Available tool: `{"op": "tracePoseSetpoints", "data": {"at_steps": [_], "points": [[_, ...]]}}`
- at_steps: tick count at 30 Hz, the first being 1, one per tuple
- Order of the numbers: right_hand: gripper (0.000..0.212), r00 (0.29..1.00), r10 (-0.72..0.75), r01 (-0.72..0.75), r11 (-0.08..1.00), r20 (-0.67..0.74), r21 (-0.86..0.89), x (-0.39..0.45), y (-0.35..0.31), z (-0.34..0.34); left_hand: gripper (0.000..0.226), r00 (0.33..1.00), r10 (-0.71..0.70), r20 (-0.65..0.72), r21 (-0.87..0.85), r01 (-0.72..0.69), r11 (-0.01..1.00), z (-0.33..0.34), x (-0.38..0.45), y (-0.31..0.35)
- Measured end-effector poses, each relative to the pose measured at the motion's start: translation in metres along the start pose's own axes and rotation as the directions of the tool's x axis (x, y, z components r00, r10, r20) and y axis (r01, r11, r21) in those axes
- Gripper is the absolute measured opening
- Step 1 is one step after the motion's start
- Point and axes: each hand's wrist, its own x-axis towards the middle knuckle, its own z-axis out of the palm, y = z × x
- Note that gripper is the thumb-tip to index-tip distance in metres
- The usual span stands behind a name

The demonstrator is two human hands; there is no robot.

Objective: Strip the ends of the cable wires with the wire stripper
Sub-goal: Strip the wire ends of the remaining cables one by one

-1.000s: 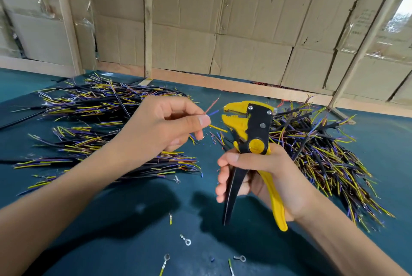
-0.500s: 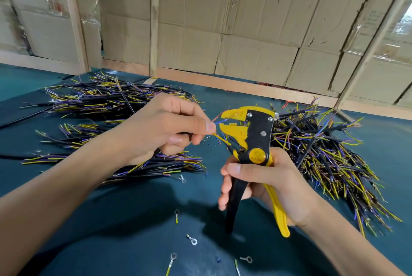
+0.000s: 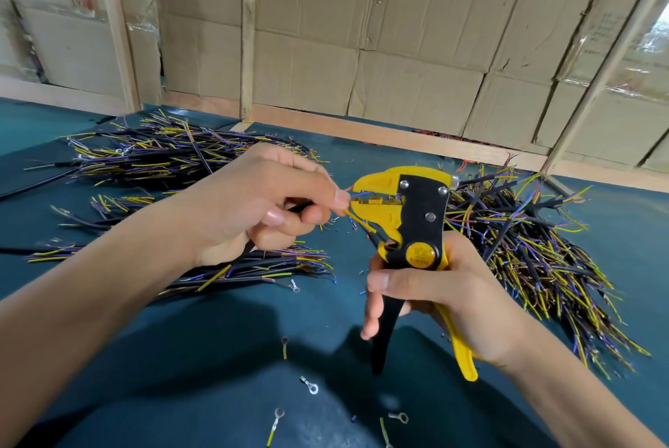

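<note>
Yellow wire stripper [image 3: 409, 226] in right hand [image 3: 445, 299] — left hand [image 3: 253, 205] feeds cable [image 3: 300, 208].

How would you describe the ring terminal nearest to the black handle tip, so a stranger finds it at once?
Start at the wire stripper in the right hand and follow its black handle down to the tip. On the green mat, lower left of that tip, lies a silver ring terminal. Unlike its neighbours, it trails no wire.

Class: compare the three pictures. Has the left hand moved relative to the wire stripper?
Yes. The left hand has closed in rightward on the wire stripper, bringing the wire ends from clear of the yellow head into its open mouth.
</note>
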Motion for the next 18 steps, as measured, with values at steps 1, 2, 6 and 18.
{"op": "tracePoseSetpoints", "data": {"at_steps": [1,2,6,18], "points": [[0.011,1.000,0.003,-0.004,1.000,-0.001,-0.005,0.000,0.000,-0.001,0.019,1.000,0.000,0.004,-0.003,0.000,1.000,0.000,0.000,0.000],[0.011,1.000,0.008,-0.008,1.000,0.003,-0.013,0.001,0.000,-0.002,0.020,1.000,0.000,0.010,-0.004,0.000,1.000,0.001,0.001,0.000],[0.011,0.999,0.021,-0.021,1.000,0.039,-0.004,0.003,0.002,-0.003,0.017,1.000,-0.009,0.026,-0.018,0.010,1.000,0.000,0.001,0.000],[0.016,0.998,0.057,-0.060,0.944,0.020,0.325,0.004,-0.001,0.015,0.014,0.998,0.067,0.002,-0.035,-0.067,0.997,-0.004,0.001,-0.003]]}}
